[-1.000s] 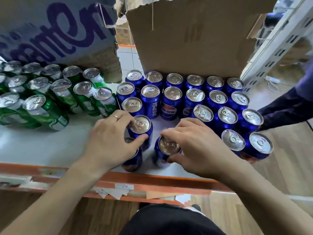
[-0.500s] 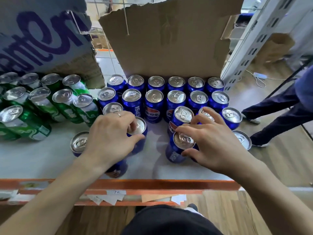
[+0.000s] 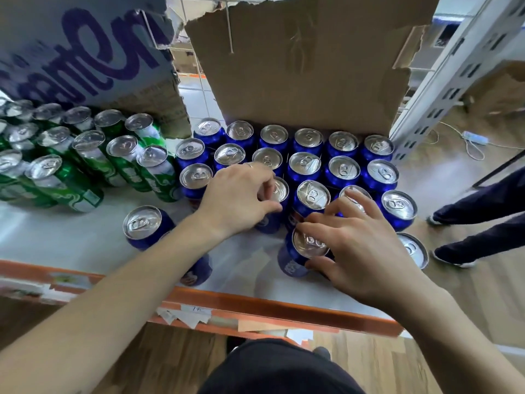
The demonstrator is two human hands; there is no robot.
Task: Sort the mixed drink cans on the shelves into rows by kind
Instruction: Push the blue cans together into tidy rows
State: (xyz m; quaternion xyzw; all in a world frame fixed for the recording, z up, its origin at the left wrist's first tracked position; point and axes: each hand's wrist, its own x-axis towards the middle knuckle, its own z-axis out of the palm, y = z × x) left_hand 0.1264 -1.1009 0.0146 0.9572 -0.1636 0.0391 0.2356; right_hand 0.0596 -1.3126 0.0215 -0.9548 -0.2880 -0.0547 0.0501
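Now | blue can (image 3: 308,247) — silver top | right hand (image 3: 365,251) seemingly grips it

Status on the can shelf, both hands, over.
Left hand grips a mid-row blue can. Right hand grips the front blue can. Green cans grouped at left, apart. One loose blue can stands near the front of the shelf.

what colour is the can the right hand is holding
The can is blue with a silver top; the head view shows it best.
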